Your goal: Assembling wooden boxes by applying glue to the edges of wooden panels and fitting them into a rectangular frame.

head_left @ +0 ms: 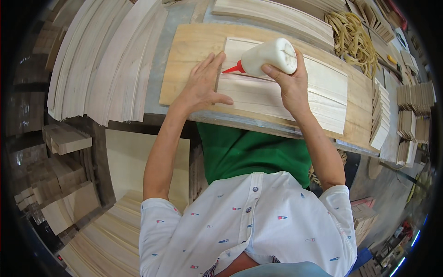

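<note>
We see our right hand [287, 81] wrapped around a white glue bottle [270, 56], tipped on its side so the red nozzle [234, 69] points left and down at the pale wood strips [286, 94]. The right forearm reaches far across from the near right. Our left hand [201, 84] lies open and flat, fingers spread, pressing the left end of the strips, just beside the nozzle. The strips lie side by side on a wooden board [187, 55] on the table [170, 46]. A heap of rubber bands [353, 39] sits far right.
</note>
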`<state>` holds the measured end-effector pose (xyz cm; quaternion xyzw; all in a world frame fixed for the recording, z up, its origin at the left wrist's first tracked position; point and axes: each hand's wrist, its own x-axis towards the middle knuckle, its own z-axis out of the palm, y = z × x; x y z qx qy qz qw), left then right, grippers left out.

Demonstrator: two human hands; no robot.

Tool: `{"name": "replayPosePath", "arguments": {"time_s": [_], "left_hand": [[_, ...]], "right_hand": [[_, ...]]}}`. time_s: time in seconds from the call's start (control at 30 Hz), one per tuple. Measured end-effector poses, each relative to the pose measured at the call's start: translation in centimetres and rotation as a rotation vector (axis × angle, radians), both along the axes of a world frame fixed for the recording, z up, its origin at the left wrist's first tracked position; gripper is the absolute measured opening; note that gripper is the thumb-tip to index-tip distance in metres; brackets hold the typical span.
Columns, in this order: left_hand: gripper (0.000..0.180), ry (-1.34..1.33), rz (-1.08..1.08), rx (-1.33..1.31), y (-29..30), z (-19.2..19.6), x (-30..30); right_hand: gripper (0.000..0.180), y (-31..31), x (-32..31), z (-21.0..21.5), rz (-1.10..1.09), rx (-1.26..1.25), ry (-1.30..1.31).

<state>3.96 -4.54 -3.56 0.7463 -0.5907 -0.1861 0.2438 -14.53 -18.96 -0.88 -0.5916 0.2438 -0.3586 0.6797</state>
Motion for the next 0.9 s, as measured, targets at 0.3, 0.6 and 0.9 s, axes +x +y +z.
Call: {"name": "replayPosePath", "arguments": {"time_s": [0.3,0.6,0.9], "left_hand": [[0.113,0.011,0.031,0.037,-0.2,0.8,-0.6],[0.113,0.009,0.007,0.055,-0.5,1.1,-0.8],[0.114,0.049,0.008,0.06,-0.7,1.1,-0.8]], "right_hand": [[0.058,-3.2,-7.5,0.8,-0.129,-0.026,0.056],[0.058,-7.8,-20.1,1.3,-0.313,-0.036,0.08],[0.057,-10.5,-26.4,3.3,-0.383,-0.088,0.173]]}}
